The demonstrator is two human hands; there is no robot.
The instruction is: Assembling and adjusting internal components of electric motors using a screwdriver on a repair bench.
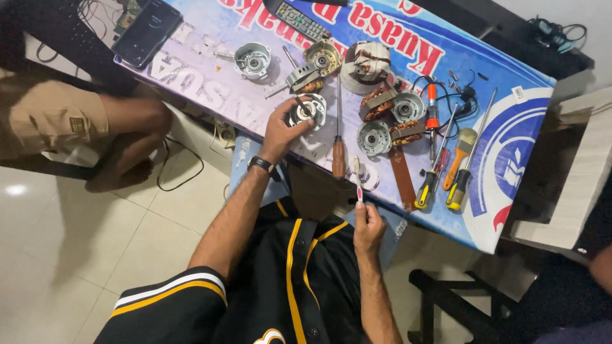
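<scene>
My left hand (280,127) is curled over the round silver metal motor housing (307,110) just above the middle of the frame, fingertips gripping its near rim and a thin dark tool laid across its face. My right hand (368,227), lower and right of centre, is pinched shut around the slim white-and-pink toothbrush (357,179), which stands upright with its head pointing at the table edge.

Just right of the housing lies a long screwdriver with a brown wooden handle (338,148), and beyond it a cluster of copper-wound motor parts (382,118). Further right sit a paintbrush with an orange handle (460,156) and yellow-handled screwdrivers (426,188). A black phone (146,24) rests at upper left. Another person's arm in a tan sleeve (54,118) reaches in from the left.

The housing sits close to the table's (510,153) near edge; I reckon a slip of my left fingers could push it off. The brush is held only by its tail, so a hard scrub might twist it loose.
</scene>
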